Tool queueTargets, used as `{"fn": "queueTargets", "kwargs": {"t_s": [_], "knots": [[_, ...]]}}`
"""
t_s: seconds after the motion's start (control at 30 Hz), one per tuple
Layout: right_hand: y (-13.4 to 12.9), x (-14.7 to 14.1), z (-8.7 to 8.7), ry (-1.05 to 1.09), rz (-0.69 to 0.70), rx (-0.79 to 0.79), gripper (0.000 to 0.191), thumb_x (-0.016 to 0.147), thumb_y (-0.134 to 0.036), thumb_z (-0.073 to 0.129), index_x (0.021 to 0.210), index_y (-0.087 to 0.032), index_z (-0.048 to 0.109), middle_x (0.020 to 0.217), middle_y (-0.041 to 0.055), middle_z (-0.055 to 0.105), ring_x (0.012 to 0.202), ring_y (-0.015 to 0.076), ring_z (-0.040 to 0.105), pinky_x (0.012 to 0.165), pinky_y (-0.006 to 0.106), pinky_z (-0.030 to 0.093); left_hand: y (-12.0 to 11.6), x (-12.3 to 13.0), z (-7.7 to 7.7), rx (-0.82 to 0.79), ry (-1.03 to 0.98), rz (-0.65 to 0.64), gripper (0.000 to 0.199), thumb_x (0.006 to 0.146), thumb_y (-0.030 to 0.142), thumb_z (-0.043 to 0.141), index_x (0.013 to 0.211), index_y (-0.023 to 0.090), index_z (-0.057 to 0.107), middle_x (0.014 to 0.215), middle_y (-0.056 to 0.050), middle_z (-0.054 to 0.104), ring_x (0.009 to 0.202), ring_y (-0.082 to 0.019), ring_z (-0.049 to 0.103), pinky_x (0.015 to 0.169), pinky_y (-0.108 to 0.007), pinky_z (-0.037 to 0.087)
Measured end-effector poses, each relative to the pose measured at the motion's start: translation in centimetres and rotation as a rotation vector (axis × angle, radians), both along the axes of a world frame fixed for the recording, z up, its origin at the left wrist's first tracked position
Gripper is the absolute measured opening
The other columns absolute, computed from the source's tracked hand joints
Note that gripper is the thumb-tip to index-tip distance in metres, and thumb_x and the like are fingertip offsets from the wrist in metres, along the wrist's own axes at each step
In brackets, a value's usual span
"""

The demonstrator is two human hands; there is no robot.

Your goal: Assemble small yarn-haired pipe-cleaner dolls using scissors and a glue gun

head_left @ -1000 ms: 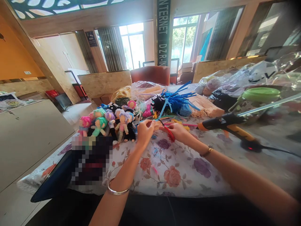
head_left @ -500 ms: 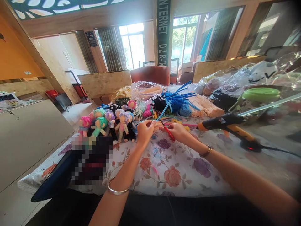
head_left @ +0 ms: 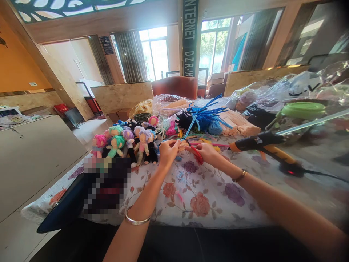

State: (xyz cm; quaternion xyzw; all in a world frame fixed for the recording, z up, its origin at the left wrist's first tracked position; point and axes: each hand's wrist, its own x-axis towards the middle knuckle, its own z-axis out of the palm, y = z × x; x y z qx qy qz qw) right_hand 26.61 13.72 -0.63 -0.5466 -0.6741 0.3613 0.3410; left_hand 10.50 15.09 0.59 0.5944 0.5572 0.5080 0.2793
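Observation:
My left hand [head_left: 169,150] is closed in a pinch, thumb against fingers. A light blue pipe cleaner [head_left: 191,126] slants up and away from its fingertips. Red-handled scissors [head_left: 196,154] are in my right hand [head_left: 207,154], whose fingers wrap partly round the handles. The thin dark blades point toward the left fingertips, close to the pipe cleaner's lower end. Whether they touch it I cannot tell. Just beyond the hands is a bundle of blue pipe cleaners [head_left: 208,114].
Several small yarn-haired dolls [head_left: 117,142] stand at the left. A glue gun [head_left: 261,142] with a red light lies at the right, its cord trailing off. Behind are peach bundles [head_left: 238,123], clear plastic bags [head_left: 289,82] and a green-lidded jar [head_left: 301,109]. A floral cloth [head_left: 188,189] covers the table.
The red handles have turned slightly and show broader in my right hand. My left hand and the blue pipe cleaner stay almost in place.

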Motion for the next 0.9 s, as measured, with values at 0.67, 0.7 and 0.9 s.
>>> {"fn": "queueTargets", "kwargs": {"t_s": [0.67, 0.7, 0.9], "knots": [[-0.4, 1.3, 2.2, 0.094, 0.275, -0.223, 0.051, 0.071, -0.061, 0.062, 0.057, -0.012, 0.057, 0.055, 0.0031, 0.056, 0.05, 0.0096, 0.048, 0.048, 0.022, 0.035, -0.6, 0.1, 0.4, 0.033, 0.096, -0.004, 0.02, 0.076, 0.029, 0.059, 0.075, 0.015, 0.074, 0.075, -0.007, 0.073, 0.071, -0.018, 0.066, 0.065, -0.027, 0.046], [-0.4, 1.5, 2.5, 0.084, 0.294, -0.245, 0.049, 0.073, -0.057, 0.062, 0.058, -0.011, 0.057, 0.055, 0.003, 0.056, 0.05, 0.0092, 0.048, 0.048, 0.022, 0.034, -0.6, 0.1, 0.4, 0.04, 0.095, -0.013, 0.02, 0.076, 0.029, 0.059, 0.075, 0.015, 0.074, 0.074, -0.007, 0.073, 0.071, -0.018, 0.066, 0.065, -0.027, 0.045], [-0.1, 1.7, 4.0, 0.068, 0.388, -0.427, 0.03, 0.076, -0.035, 0.066, 0.059, -0.013, 0.056, 0.057, 0.0035, 0.058, 0.049, 0.008, 0.046, 0.045, 0.02, 0.036, -0.6, 0.0, 0.1, 0.12, 0.081, -0.058, 0.023, 0.077, 0.032, 0.057, 0.075, 0.015, 0.073, 0.074, -0.005, 0.073, 0.069, -0.017, 0.064, 0.065, -0.026, 0.047]]}}
